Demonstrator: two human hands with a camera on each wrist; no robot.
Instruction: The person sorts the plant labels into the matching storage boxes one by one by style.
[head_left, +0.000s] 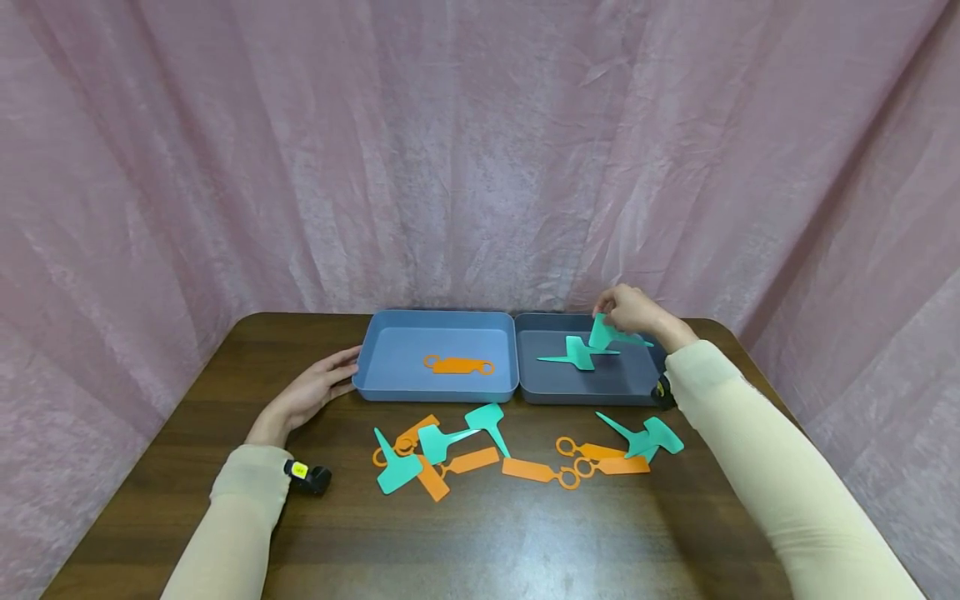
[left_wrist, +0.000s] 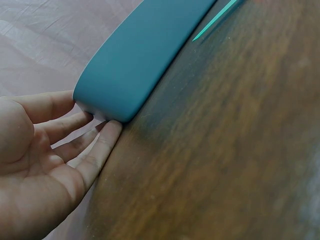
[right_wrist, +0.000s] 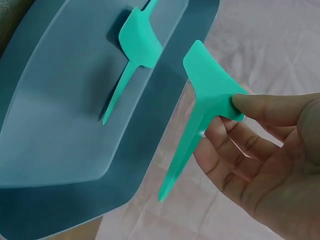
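Observation:
My right hand (head_left: 633,311) pinches a green T-shaped plant label (right_wrist: 215,97) between thumb and fingers, above the dark grey tray (head_left: 585,398). Below it, green plant labels (head_left: 579,353) lie overlapping on that tray's floor, stems pointing opposite ways. With fingers extended, my left hand (head_left: 315,387) touches the left end of the blue tray (head_left: 405,343); the left wrist view has its fingertips against the tray's outer corner (left_wrist: 112,107). Inside the blue tray are orange ring-ended tags (head_left: 459,365), stacked so that a ring shows at each end.
Both trays stand side by side at the table's (head_left: 420,550) back edge, before a pink curtain (head_left: 450,167). In front of them lie several loose green labels (head_left: 400,473) and orange tags (head_left: 528,470), some overlapping, with another mixed cluster (head_left: 626,464) at the right.

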